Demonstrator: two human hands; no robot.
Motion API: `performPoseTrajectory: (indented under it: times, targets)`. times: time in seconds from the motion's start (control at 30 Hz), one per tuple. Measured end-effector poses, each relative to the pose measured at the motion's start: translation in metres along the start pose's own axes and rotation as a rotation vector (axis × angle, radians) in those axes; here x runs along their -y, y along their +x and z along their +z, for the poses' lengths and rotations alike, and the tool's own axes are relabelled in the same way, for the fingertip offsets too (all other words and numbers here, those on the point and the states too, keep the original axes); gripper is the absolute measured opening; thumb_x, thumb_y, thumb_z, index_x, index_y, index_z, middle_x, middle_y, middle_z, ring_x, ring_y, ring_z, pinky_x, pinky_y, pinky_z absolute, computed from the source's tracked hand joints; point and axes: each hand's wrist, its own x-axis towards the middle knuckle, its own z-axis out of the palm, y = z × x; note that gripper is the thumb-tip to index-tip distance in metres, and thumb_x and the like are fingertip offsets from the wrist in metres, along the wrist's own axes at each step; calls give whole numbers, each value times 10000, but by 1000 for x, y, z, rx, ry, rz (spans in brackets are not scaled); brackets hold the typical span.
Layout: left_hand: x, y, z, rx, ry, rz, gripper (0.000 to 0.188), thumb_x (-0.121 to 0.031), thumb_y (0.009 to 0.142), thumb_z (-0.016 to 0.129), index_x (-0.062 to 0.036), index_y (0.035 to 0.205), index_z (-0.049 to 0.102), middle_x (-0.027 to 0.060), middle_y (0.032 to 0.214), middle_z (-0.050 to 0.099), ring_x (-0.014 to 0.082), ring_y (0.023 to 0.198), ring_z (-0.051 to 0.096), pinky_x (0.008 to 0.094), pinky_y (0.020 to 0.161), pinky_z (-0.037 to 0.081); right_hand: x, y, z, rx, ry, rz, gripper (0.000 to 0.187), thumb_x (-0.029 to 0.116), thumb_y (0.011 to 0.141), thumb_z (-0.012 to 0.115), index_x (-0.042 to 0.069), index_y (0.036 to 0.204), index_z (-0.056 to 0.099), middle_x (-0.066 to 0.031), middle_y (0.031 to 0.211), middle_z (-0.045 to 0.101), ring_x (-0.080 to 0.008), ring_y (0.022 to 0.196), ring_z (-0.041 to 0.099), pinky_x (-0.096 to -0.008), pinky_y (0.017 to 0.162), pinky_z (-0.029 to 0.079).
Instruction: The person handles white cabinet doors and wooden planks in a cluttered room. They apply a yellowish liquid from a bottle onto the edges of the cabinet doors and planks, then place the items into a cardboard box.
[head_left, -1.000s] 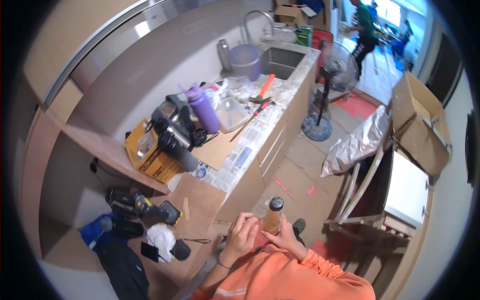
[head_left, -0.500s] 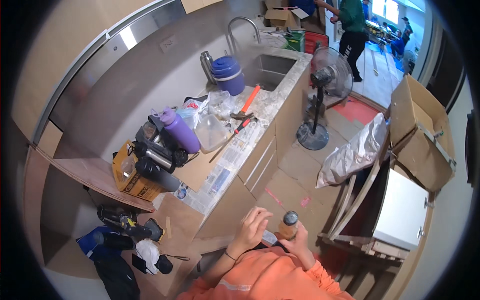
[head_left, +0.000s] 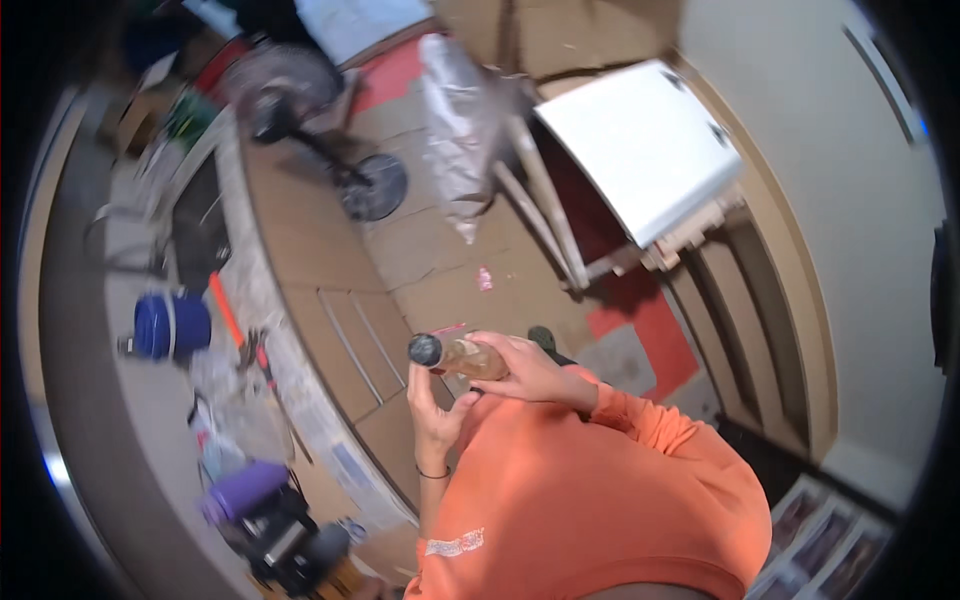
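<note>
A clear bottle (head_left: pixel 468 358) with a dark lid (head_left: pixel 425 349) and amber-brown contents lies tilted in front of my orange top, its lid toward the left. My right hand (head_left: pixel 530 370) is wrapped round the bottle's body. My left hand (head_left: pixel 436 415) is raised beside the lid end, thumb spread away from the fingers. Its fingertips reach up to just under the lid; whether they press on it is hard to tell.
On the counter at left are a hammer (head_left: pixel 227 310), a screwdriver (head_left: pixel 266 366), a blue jug (head_left: pixel 172 325) and a purple bottle (head_left: pixel 246 490). A standing fan (head_left: pixel 375 188) is ahead. A white panel (head_left: pixel 640 150) on a wooden frame occupies the right, beside a silvery sack (head_left: pixel 455 140).
My view has swung to the right. The bottle has gone from upright to tilted leftward, still in my right hand. My left hand has come from apart to right beside the lid.
</note>
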Motion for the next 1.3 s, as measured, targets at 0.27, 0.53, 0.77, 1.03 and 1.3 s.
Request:
performPoseTrajectory:
  times: [0.27, 0.53, 0.77, 1.03, 1.3]
  targets:
    - [15, 81, 5, 414, -94, 142, 612, -150, 723, 858, -19, 1260, 597, 134, 1178, 627, 278, 1061, 628, 387, 919, 511, 5, 0, -6, -304, -24, 133, 754, 9, 761, 730, 186, 1438, 449, -111, 1264, 565, -352, 1112, 614, -441, 919, 517]
    - [1, 101, 49, 697, -150, 262, 599, -121, 669, 856, -59, 1225, 641, 95, 1125, 564, 218, 1062, 588, 367, 907, 494, -19, -55, 23, -611, 1449, 161, 662, 304, 953, 611, 148, 1510, 288, -130, 1343, 546, -264, 1185, 588, -396, 943, 473]
    - [-22, 95, 119, 791, -173, 521, 614, -155, 659, 865, -57, 1228, 657, 138, 1041, 614, 279, 906, 646, 375, 787, 526, -22, -86, -11, -721, 1839, -11, 430, 386, 1011, 545, 144, 1363, 500, -62, 1266, 611, -202, 1096, 617, -351, 839, 527]
    - [8, 104, 241, 513, -419, 211, 771, -425, 965, 581, -11, 1545, 288, 205, 1542, 377, 335, 1413, 397, 416, 1148, 324, -57, -114, -142, -1002, 1810, 274, 432, 480, 1006, 500, 109, 1209, 589, -89, 1124, 641, -194, 968, 654, -335, 760, 566]
    - [59, 177, 417, -106, -485, -503, 776, -501, 1056, 354, 39, 1556, 111, 275, 1605, 184, 363, 1489, 221, 410, 1208, 185, -77, -158, -239, -925, 1607, 356, 363, 402, 1039, 433, 98, 1178, 577, -39, 1135, 646, -176, 1023, 625, -328, 836, 534]
